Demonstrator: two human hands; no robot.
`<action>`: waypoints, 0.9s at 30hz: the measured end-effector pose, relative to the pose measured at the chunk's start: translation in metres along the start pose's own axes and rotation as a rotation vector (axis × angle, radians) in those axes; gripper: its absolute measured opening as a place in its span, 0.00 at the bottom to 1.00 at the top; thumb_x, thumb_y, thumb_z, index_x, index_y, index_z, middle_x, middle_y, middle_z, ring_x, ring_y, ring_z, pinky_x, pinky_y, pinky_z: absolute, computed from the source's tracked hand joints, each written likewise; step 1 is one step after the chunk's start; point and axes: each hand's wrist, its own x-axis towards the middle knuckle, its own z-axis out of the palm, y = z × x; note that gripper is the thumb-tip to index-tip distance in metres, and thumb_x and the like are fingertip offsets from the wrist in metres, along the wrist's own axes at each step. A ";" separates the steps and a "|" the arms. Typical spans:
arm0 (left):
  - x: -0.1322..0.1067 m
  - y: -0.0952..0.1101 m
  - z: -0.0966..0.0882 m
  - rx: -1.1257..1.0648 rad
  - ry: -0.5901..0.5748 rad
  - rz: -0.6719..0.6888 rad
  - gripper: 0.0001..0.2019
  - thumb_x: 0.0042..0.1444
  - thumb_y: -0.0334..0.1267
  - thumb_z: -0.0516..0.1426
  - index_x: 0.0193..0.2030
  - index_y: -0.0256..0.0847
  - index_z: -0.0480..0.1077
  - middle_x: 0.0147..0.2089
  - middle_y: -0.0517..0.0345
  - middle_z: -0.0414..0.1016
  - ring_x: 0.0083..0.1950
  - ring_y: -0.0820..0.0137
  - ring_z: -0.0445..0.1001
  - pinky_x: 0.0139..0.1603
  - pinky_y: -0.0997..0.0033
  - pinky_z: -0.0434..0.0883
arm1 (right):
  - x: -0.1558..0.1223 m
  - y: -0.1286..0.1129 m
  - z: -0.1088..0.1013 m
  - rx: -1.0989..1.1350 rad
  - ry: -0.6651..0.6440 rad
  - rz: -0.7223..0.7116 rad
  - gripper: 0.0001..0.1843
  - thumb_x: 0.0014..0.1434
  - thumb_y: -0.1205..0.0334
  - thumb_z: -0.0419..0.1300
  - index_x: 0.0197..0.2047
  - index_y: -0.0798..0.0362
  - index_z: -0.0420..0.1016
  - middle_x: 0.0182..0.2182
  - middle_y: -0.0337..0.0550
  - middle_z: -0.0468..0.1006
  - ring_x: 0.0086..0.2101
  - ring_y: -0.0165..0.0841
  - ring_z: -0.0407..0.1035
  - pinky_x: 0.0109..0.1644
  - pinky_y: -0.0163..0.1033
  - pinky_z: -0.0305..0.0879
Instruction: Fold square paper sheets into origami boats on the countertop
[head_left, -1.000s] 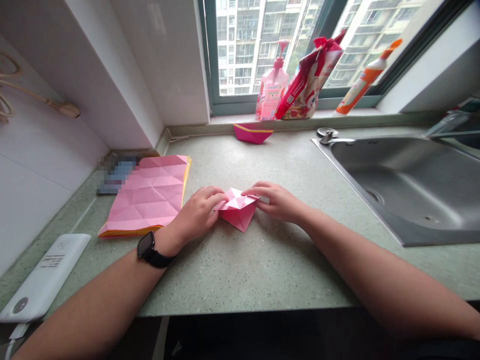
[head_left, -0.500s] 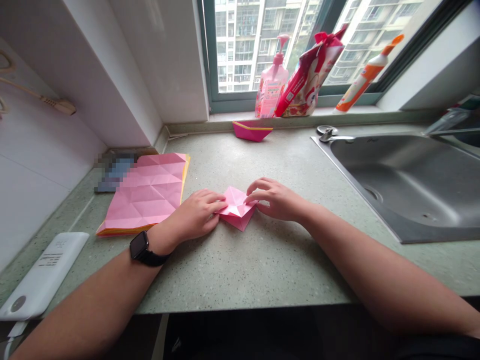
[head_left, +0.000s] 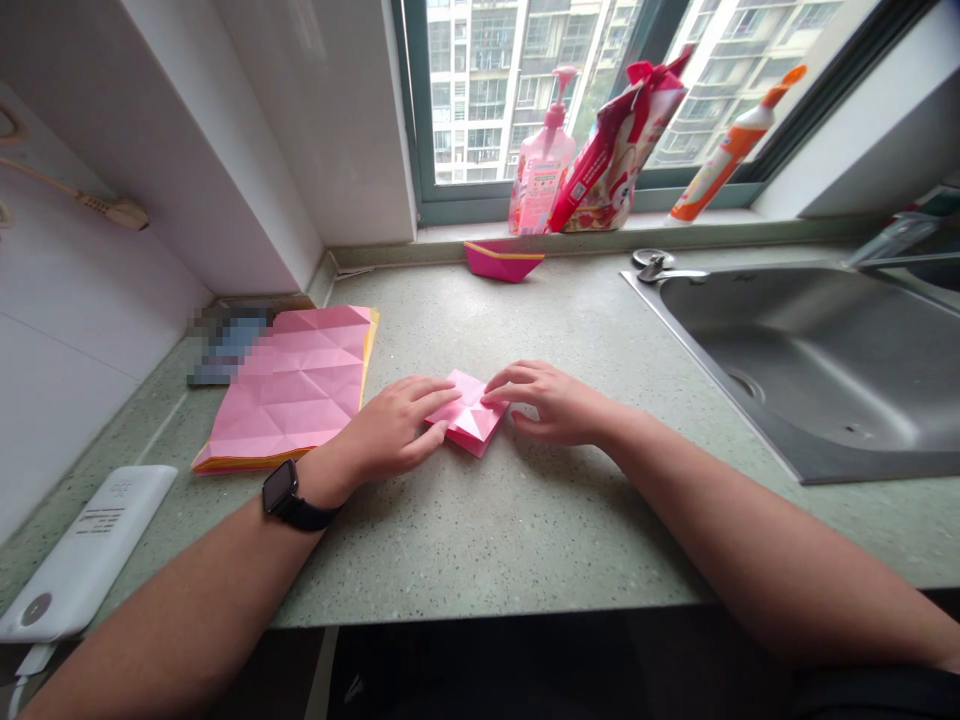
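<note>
Presently: left hand point(head_left: 390, 432) and right hand point(head_left: 553, 403) meet at folded pink paper point(head_left: 471, 415).

Hands open, fingertips resting on it from either side; paper lies flat on counter point(head_left: 517, 540), creased pink sheet point(head_left: 289, 385) just left.

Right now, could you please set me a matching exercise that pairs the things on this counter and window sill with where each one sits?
Things:
1. pink pump bottle
2. white power bank
3. creased pink paper sheet
4. small folded pink paper

Places:
A. between the left hand and the right hand
B. on the window sill
C. at the near left of the counter
D. on the counter, to the left of the left hand

Pairs: 1-B, 2-C, 3-D, 4-A
</note>
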 end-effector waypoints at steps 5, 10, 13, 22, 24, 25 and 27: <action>0.005 0.012 0.004 -0.070 0.093 0.046 0.18 0.78 0.41 0.58 0.69 0.45 0.77 0.68 0.46 0.81 0.70 0.54 0.78 0.73 0.44 0.76 | 0.003 -0.004 0.005 -0.034 -0.002 0.011 0.16 0.70 0.64 0.67 0.58 0.41 0.88 0.56 0.47 0.87 0.55 0.45 0.79 0.65 0.57 0.73; 0.009 0.021 0.015 -0.054 0.028 0.068 0.13 0.76 0.42 0.61 0.61 0.42 0.81 0.62 0.47 0.84 0.62 0.55 0.82 0.66 0.48 0.79 | 0.004 0.000 0.005 -0.024 0.080 0.032 0.12 0.74 0.61 0.65 0.56 0.43 0.87 0.53 0.46 0.88 0.52 0.42 0.80 0.61 0.52 0.76; 0.009 0.020 0.017 -0.015 -0.016 0.057 0.12 0.76 0.43 0.63 0.59 0.43 0.82 0.62 0.47 0.84 0.62 0.54 0.81 0.67 0.46 0.78 | 0.002 0.006 0.004 -0.047 0.099 0.051 0.11 0.71 0.63 0.67 0.53 0.44 0.87 0.52 0.47 0.87 0.52 0.42 0.80 0.59 0.51 0.76; 0.007 0.027 0.018 0.133 -0.011 0.117 0.10 0.75 0.38 0.61 0.57 0.41 0.81 0.66 0.43 0.80 0.67 0.51 0.78 0.70 0.44 0.76 | 0.002 0.009 0.007 -0.051 0.087 0.058 0.08 0.68 0.66 0.69 0.46 0.43 0.88 0.49 0.44 0.88 0.49 0.42 0.80 0.58 0.50 0.75; 0.006 0.029 0.019 0.124 -0.052 0.116 0.09 0.73 0.40 0.64 0.56 0.42 0.81 0.62 0.46 0.82 0.63 0.52 0.79 0.66 0.47 0.78 | 0.002 0.009 0.006 -0.046 0.087 0.054 0.08 0.69 0.66 0.69 0.46 0.43 0.88 0.49 0.44 0.88 0.49 0.42 0.80 0.58 0.51 0.75; 0.006 0.029 0.019 0.119 -0.070 0.115 0.09 0.73 0.41 0.65 0.56 0.42 0.80 0.60 0.47 0.83 0.61 0.52 0.80 0.65 0.48 0.79 | 0.001 0.009 0.005 -0.045 0.090 0.052 0.08 0.69 0.65 0.69 0.47 0.43 0.88 0.50 0.45 0.88 0.50 0.42 0.80 0.58 0.51 0.75; 0.006 0.028 0.019 0.122 -0.073 0.114 0.09 0.74 0.41 0.64 0.55 0.42 0.80 0.59 0.48 0.84 0.59 0.54 0.81 0.63 0.50 0.79 | 0.000 0.008 0.004 -0.045 0.104 0.037 0.09 0.68 0.63 0.70 0.50 0.42 0.87 0.52 0.46 0.87 0.52 0.44 0.79 0.60 0.53 0.75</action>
